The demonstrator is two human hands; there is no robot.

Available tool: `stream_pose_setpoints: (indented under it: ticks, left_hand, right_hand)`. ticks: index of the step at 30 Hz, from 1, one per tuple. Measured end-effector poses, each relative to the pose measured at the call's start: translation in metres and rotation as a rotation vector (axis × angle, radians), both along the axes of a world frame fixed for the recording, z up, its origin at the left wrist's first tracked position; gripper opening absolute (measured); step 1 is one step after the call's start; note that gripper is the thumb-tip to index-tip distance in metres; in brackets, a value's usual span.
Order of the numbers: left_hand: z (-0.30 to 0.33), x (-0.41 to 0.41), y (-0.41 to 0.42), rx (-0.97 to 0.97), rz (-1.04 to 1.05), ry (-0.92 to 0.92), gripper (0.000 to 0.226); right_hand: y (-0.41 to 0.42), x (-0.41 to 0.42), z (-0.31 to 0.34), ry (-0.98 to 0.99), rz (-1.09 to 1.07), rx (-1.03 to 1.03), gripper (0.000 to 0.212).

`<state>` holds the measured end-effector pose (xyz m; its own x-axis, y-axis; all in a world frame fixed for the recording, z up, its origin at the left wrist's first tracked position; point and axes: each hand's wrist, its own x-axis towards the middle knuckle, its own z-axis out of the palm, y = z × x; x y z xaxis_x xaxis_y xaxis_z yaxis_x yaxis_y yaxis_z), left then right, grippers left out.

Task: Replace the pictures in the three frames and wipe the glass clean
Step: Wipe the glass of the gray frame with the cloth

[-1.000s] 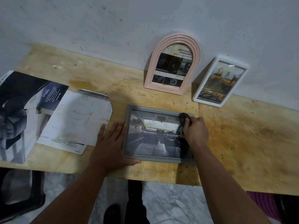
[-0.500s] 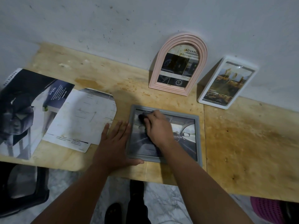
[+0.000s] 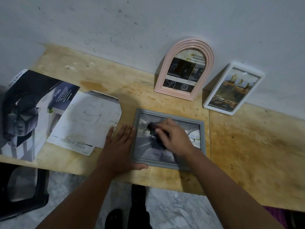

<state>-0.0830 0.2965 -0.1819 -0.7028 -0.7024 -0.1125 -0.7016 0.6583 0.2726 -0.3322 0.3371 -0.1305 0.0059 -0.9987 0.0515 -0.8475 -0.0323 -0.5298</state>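
Head view. Grey frame (image 3: 170,164) flat on wooden table (image 3: 247,154), near front edge, car-interior pic under glass. Right hand (image 3: 175,138) on the glass, fingers curled round dark cloth (image 3: 156,133), pressing it down approx over upper-left part of pic; hand and cloth motion-blurred. Left hand (image 3: 118,146) just left of right hand, flat, fingers straight and relaxed, palm on table against frame's left edge, thumb along its front-left corner. Beyond right hand, leaning on wall (image 3: 148,30): pink arched frame (image 3: 165,76), upright. Further right, white frame (image 3: 234,111), tilted. Left of left hand: cut-out paper sheet (image 3: 85,121) w/ print, touching fingertips; past that, car brochure (image 3: 29,109) at table's end.
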Motion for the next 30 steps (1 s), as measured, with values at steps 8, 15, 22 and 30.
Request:
stream_pose_setpoints:
  ticks: [8,15,22,30]
  left_hand:
    - [-0.002,0.0,0.001,-0.007,0.005,-0.011,0.143]
    - [-0.002,-0.001,0.002,-0.009,0.001,-0.005,0.142]
    - [0.0,0.001,0.0,0.002,-0.001,0.003,0.146]
    - [-0.002,0.0,0.002,0.005,0.015,-0.008,0.141]
  right_hand:
    - [0.003,0.043,-0.033,0.268,0.016,-0.059,0.032]
    - [0.046,0.034,-0.016,0.024,0.325,0.093,0.028]
    - [-0.032,-0.007,-0.016,0.234,-0.124,-0.04,0.034]
    - [0.023,0.054,-0.032,0.175,0.115,-0.047,0.025]
